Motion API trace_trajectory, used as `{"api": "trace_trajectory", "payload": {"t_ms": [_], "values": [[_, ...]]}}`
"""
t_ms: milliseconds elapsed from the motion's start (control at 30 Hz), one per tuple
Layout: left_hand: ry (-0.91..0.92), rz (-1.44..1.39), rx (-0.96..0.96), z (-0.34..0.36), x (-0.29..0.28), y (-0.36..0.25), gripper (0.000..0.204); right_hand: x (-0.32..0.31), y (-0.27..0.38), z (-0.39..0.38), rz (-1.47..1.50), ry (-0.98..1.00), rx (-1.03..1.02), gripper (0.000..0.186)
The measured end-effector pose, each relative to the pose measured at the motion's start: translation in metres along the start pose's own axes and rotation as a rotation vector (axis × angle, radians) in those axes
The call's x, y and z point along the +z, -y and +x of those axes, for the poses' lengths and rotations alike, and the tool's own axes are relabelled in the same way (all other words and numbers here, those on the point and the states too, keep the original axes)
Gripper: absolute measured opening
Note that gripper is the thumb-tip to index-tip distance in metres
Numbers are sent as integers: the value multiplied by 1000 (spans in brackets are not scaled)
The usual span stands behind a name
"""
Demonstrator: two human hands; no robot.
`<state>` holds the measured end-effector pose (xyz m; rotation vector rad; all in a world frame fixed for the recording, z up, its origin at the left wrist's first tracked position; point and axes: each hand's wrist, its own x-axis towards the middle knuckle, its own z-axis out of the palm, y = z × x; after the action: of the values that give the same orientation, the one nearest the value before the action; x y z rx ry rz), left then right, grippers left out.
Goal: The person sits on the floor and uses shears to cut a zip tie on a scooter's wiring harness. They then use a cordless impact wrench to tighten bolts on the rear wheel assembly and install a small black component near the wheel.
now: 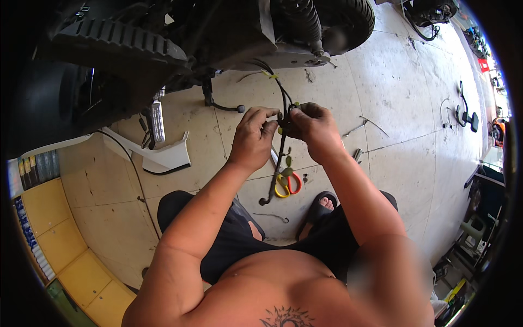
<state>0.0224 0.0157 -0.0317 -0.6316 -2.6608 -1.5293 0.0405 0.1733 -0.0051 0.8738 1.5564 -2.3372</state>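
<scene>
My left hand has its fingers curled at a black cable harness with small green tabs along it. My right hand pinches the same harness beside a dark looped part. The harness rises to the underside of a dark two-wheeler and hangs down to an elbowed lower end. Scissors with yellow and red handles lie on the floor beneath the harness, partly hidden by it.
A white body panel and loose tools lie on the tiled floor. Yellow cabinets stand at the left, a black part lies at the right, and other vehicles are at the upper right.
</scene>
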Motion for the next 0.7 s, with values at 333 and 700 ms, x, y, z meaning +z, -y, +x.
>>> {"api": "trace_trajectory", "payload": {"t_ms": [333,700], "values": [[305,-847,-740,0,-15,-22,55,-13,-3,1,-181,234,-60,14],[297,-1087,-665,1,-32,-25,47,-22,22,11,181,214,127,10]]}}
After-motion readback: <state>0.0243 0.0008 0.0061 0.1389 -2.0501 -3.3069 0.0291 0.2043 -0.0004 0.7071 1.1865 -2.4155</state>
